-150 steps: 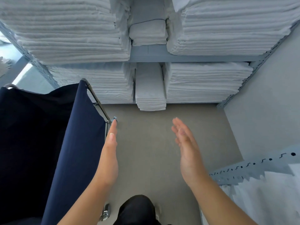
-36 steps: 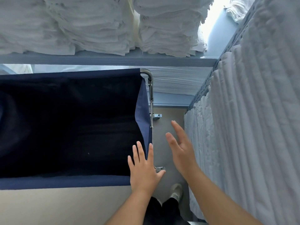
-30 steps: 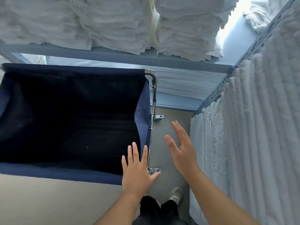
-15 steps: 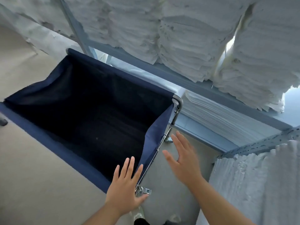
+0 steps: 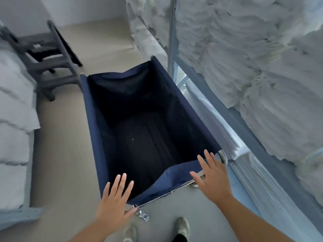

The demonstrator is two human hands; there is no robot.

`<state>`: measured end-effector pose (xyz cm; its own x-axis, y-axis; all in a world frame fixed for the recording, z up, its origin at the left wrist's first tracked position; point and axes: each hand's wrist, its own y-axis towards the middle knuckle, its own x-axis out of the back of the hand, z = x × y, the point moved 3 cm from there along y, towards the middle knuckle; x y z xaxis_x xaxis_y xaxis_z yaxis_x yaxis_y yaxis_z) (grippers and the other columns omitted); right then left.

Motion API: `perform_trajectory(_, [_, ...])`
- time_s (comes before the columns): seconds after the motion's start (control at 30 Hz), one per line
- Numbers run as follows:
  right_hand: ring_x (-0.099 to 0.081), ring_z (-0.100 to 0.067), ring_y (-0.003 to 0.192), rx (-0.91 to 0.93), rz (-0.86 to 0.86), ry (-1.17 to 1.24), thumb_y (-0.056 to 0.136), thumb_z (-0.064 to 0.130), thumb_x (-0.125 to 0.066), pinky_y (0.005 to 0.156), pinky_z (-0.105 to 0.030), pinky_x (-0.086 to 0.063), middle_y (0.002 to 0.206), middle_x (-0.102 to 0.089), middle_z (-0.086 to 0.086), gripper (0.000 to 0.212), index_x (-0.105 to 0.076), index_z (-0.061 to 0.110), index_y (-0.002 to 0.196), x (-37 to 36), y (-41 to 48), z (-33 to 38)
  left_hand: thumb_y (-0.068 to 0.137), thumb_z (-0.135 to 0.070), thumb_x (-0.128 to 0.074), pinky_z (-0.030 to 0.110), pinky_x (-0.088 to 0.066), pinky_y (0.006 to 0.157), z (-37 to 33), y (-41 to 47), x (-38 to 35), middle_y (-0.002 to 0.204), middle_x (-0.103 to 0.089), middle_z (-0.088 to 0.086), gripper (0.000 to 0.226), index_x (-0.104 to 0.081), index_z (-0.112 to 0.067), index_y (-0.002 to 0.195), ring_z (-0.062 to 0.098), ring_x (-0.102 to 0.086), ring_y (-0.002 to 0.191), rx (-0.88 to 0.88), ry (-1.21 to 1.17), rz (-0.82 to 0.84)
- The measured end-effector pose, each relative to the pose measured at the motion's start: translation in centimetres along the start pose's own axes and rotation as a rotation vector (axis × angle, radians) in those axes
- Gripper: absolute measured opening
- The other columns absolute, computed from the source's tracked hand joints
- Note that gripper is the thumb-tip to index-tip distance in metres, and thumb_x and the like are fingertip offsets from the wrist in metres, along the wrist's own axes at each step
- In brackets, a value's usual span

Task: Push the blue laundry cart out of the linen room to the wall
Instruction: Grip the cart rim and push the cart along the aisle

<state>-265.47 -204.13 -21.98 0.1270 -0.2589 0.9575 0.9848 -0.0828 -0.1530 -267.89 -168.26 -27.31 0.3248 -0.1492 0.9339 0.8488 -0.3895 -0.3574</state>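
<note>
The blue laundry cart stands lengthwise in front of me, a dark navy fabric bin on a chrome frame, with nothing visible inside. My left hand hovers flat with fingers spread over the near left corner of its rim. My right hand is spread over the near right corner, beside the chrome frame bend. Neither hand grips the frame.
Shelves of stacked white linen run close along the cart's right side. More white linen on a shelf stands at left. A dark grey step stool sits on the beige floor ahead left. A pale wall lies beyond.
The view has swung left, so the cart now points away from me. Both hands have moved over the cart's near end, the right one to its right corner.
</note>
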Motion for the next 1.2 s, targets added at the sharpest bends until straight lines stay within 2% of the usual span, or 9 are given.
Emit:
perform_trajectory(0.1, [-0.034,-0.03,0.146,0.097,0.026,-0.09,0.088,0.065,-0.037,0.113,-0.052,-0.033,0.159,-0.037,-0.008,0.072,-0.053,0.02,0.142,0.1,3.0,-2.4,0.086,-0.075,-0.03,0.049,0.004,0.12,0.6,-0.6,0.2,0.167,-0.001,0.013,0.086,-0.032,-0.017,0.15,0.03,0.006,0.154,0.209,-0.068,-0.012])
perform_trajectory(0.2, [-0.028,-0.031,0.145,0.148,0.025,-0.151,0.088,0.064,-0.037,0.108,-0.051,-0.036,0.158,-0.037,-0.011,0.072,-0.055,0.018,0.14,0.4,5.8,-4.2,0.09,-0.075,-0.01,0.057,-0.013,0.117,0.7,-0.4,-0.1,0.164,-0.016,0.021,0.088,-0.033,-0.014,0.149,0.034,0.001,0.154,0.401,-0.12,-0.037])
perform_trajectory(0.33, [-0.03,-0.034,0.145,0.211,0.039,-0.202,0.093,0.066,-0.026,0.109,-0.051,-0.037,0.159,-0.036,-0.013,0.075,-0.053,0.016,0.141,0.0,8.7,-5.6,0.09,-0.073,-0.009,0.066,-0.027,0.104,0.7,0.2,-0.3,0.158,-0.027,0.025,0.091,-0.036,-0.008,0.148,0.043,-0.021,0.148,0.581,-0.165,-0.045])
perform_trajectory(0.4, [-0.03,-0.035,0.146,0.254,0.053,-0.228,0.095,0.068,-0.014,0.109,-0.051,-0.038,0.159,-0.035,-0.014,0.08,-0.051,0.016,0.143,-0.4,10.0,-6.1,0.089,-0.073,-0.019,0.067,-0.029,0.103,0.8,0.7,-0.4,0.158,-0.028,0.025,0.09,-0.038,-0.007,0.147,0.044,-0.024,0.146,0.611,-0.165,-0.052])
perform_trajectory(0.5, [-0.029,-0.036,0.147,0.292,0.086,-0.241,0.095,0.068,-0.01,0.109,-0.052,-0.038,0.16,-0.033,-0.014,0.082,-0.049,0.016,0.144,-1.1,11.6,-6.2,0.082,-0.069,-0.033,0.067,-0.03,0.103,1.5,1.4,-0.5,0.158,-0.029,0.024,0.09,-0.041,-0.006,0.146,0.044,-0.027,0.145,0.644,-0.161,-0.081])
perform_trajectory(0.77, [-0.031,-0.038,0.146,0.308,0.101,-0.282,0.096,0.064,-0.009,0.112,-0.048,-0.036,0.158,-0.036,-0.017,0.081,-0.049,0.012,0.145,-2.2,13.6,-6.0,0.09,-0.067,-0.021,0.062,-0.038,0.101,3.0,2.7,-0.8,0.157,-0.029,0.026,0.085,-0.043,-0.006,0.145,0.048,-0.028,0.143,0.621,-0.134,-0.099])
perform_trajectory(0.97, [-0.028,-0.042,0.146,0.353,0.036,-0.294,0.091,0.058,-0.033,0.112,-0.056,-0.032,0.158,-0.035,-0.019,0.07,-0.052,0.014,0.141,-1.9,15.7,-5.0,0.086,-0.06,-0.033,0.059,-0.041,0.099,4.9,4.0,-0.1,0.157,-0.03,0.026,0.08,-0.044,-0.006,0.144,0.048,-0.028,0.144,0.631,-0.125,-0.12])
perform_trajectory(1.1, [-0.026,-0.041,0.147,0.348,0.004,-0.3,0.089,0.059,-0.032,0.112,-0.056,-0.032,0.159,-0.032,-0.019,0.073,-0.052,0.012,0.142,-2.1,17.8,-4.0,0.09,-0.048,-0.05,0.06,-0.043,0.099,6.6,4.9,0.2,0.157,-0.029,0.027,0.07,-0.044,-0.005,0.144,0.049,-0.029,0.142,0.632,-0.107,-0.159])
perform_trajectory(1.2, [-0.027,-0.043,0.146,0.319,0.013,-0.284,0.089,0.06,-0.034,0.111,-0.055,-0.034,0.16,-0.031,-0.018,0.074,-0.051,0.012,0.142,-2.7,19.0,-3.2,0.09,-0.052,-0.045,0.06,-0.041,0.099,8.0,5.6,0.5,0.157,-0.028,0.028,0.072,-0.041,-0.005,0.145,0.049,-0.028,0.143,0.639,-0.097,-0.173])
